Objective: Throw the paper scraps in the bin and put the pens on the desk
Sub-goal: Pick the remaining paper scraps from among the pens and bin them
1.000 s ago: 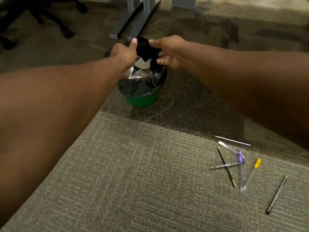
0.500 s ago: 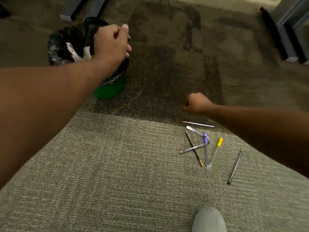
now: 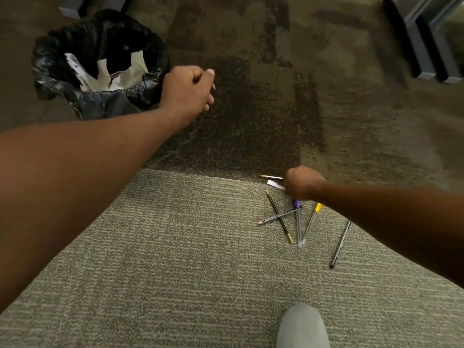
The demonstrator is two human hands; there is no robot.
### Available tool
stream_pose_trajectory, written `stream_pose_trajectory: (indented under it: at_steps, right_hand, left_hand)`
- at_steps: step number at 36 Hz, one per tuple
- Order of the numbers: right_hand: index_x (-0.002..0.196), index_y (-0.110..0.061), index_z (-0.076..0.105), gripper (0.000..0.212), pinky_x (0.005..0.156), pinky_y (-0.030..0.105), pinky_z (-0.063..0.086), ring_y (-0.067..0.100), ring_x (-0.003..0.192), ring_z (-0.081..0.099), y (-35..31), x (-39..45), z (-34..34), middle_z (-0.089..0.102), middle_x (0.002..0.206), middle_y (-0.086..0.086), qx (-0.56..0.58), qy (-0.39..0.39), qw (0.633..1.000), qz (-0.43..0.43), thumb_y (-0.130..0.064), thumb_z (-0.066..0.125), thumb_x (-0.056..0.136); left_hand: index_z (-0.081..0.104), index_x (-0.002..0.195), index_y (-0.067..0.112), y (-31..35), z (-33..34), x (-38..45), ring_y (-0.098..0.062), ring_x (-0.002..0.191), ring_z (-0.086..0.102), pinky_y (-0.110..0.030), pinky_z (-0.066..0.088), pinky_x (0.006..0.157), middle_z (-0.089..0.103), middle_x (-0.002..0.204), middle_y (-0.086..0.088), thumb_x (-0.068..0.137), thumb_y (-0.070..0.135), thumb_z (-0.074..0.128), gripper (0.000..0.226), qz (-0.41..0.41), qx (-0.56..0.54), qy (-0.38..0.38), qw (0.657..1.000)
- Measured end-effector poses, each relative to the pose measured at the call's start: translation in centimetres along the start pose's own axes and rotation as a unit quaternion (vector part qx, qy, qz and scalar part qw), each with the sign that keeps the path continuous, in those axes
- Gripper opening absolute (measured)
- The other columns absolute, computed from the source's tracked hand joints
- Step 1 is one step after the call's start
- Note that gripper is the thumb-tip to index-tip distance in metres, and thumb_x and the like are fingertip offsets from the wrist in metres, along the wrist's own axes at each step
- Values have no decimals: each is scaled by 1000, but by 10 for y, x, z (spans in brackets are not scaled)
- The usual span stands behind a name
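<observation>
Down on the carpet, our right hand [image 3: 302,183] curls over the pens [image 3: 288,218] to grab them; left hand [image 3: 187,92] fisted around something purple near the bin [image 3: 75,96].

Glossy, crinkled black plastic liner [image 3: 110,101] beside the left hand [image 3: 187,92] holds matt white paper scraps [image 3: 120,75]. Below the right hand [image 3: 300,183], smooth clear-plastic pens [image 3: 298,222] lie on rough, ribbed woven carpet [image 3: 188,259].
</observation>
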State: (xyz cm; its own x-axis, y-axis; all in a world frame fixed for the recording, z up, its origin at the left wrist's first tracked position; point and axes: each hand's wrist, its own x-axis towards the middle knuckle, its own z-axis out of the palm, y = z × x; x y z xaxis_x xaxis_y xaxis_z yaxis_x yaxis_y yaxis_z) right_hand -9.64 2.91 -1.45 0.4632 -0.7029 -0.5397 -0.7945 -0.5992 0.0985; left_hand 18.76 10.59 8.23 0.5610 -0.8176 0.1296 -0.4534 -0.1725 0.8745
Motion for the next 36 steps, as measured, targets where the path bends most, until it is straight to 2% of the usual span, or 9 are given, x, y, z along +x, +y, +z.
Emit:
stream_pose_trajectory:
  at_steps: [4, 11, 18, 20, 23, 25, 28, 33, 36]
  right_hand:
    - [90, -10, 74, 18, 55, 24, 42, 21, 66, 62, -10, 8, -23, 66, 74, 5, 37, -7, 999, -11, -24, 62, 87]
    - [90, -15, 74, 13, 72, 36, 56, 22, 84, 68, -61, 23, -103, 73, 90, 7, 133, 109, 982, -81, -26, 70, 85]
    - [84, -23, 73, 5, 55, 17, 48, 2, 68, 65, -124, 24, -171, 72, 79, -6, 285, 174, 930, -153, -27, 71, 86]
    - [78, -25, 73, 9, 55, 20, 52, 2, 65, 65, -143, 21, -188, 72, 75, -6, 329, 184, 911, -166, -27, 71, 87]
    - [72, -23, 72, 15, 54, 20, 53, 3, 60, 63, -173, 20, -212, 71, 70, -5, 392, 204, 877, -187, -25, 71, 87]
    - [77, -19, 74, 12, 51, 18, 51, 2, 56, 61, -194, 21, -226, 70, 69, -4, 432, 207, 856, -192, -21, 69, 89]
    - [103, -2, 71, 17, 51, 16, 49, 5, 58, 60, -224, 24, -241, 67, 74, 1, 452, 178, 851, -200, -9, 63, 90]
    - [120, 0, 64, 32, 83, 35, 58, 18, 84, 64, -249, 30, -249, 66, 99, 9, 494, 123, 837, -199, -3, 58, 89]
    - [119, 0, 64, 31, 74, 30, 60, 16, 79, 66, -241, 30, -245, 67, 98, 10, 498, 137, 833, -198, -3, 59, 89]
  left_hand:
    - [67, 75, 10, -8, -4, -12, -6, 49, 60, -20, 46, 50, 67, 62, -2, 99, 37, 49, 40, 11, 27, -23, 999]
    - [66, 72, 19, -15, -29, -33, -9, 55, 65, -36, 59, 60, 68, 62, 3, 99, 37, 50, 37, 49, 117, -58, 990]
    - [64, 87, 16, -9, -73, -28, -8, 51, 62, -37, 55, 56, 68, 66, 1, 99, 41, 45, 34, 58, 103, 22, 993]
    - [61, 86, 22, -9, -87, -26, -7, 51, 62, -34, 53, 52, 69, 67, 0, 99, 43, 44, 30, 54, 98, 48, 993]
    - [61, 88, 23, -10, -111, -26, -13, 58, 65, -42, 57, 62, 70, 70, -1, 98, 43, 45, 28, 43, 101, 81, 991]
    - [62, 90, 22, -12, -128, -28, -19, 64, 67, -46, 56, 67, 71, 73, -2, 97, 43, 45, 28, 29, 103, 106, 989]
    - [64, 93, 19, -19, -148, -32, -25, 73, 68, -49, 55, 72, 71, 80, -5, 96, 43, 46, 29, -1, 112, 139, 984]
    - [64, 94, 20, -33, -165, -38, -23, 73, 67, -48, 55, 71, 70, 82, -3, 97, 45, 44, 32, -11, 167, 135, 977]
    - [63, 93, 22, -35, -163, -38, -20, 72, 66, -47, 55, 69, 69, 80, 0, 96, 46, 44, 31, 2, 185, 125, 975]
